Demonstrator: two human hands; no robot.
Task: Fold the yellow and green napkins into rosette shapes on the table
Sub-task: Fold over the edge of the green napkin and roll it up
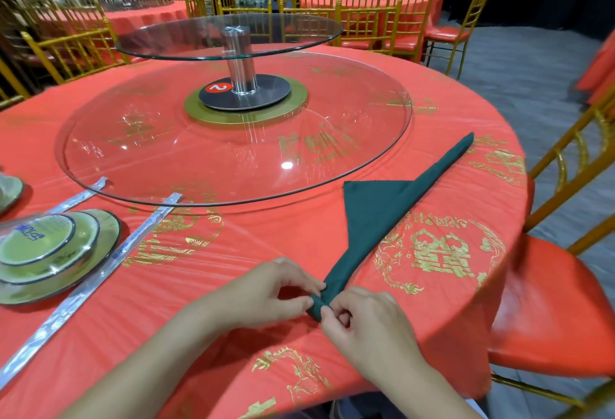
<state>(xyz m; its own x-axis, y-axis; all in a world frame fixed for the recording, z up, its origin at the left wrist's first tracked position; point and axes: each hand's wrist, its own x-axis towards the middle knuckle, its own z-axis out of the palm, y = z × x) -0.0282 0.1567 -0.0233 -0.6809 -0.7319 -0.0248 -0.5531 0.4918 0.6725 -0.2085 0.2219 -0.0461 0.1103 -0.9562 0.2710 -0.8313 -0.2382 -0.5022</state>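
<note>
At the lower centre of the frame, the near end of the green napkin (376, 215) is found pinched by both hands. The left hand (276, 292) is clamped on the tip from the left of the frame, thumb and fingertips meeting on the cloth. The right hand (369, 329) is clamped on it from the lower right. The hands are held almost together, with only the rolled tip between them.

From this grip the napkin is laid flat on the red-clothed bench (216, 285), its long axis running diagonally away toward the upper right of the frame. A triangular flap is noted partway along, on the left side of the band. The far end is drawn to a point near the rim of the glass turntable (133, 159).

Both hands are judged equally near the working end, so any rolling would be carried along that axis, away from the person. No yellow napkin is seen.
</note>
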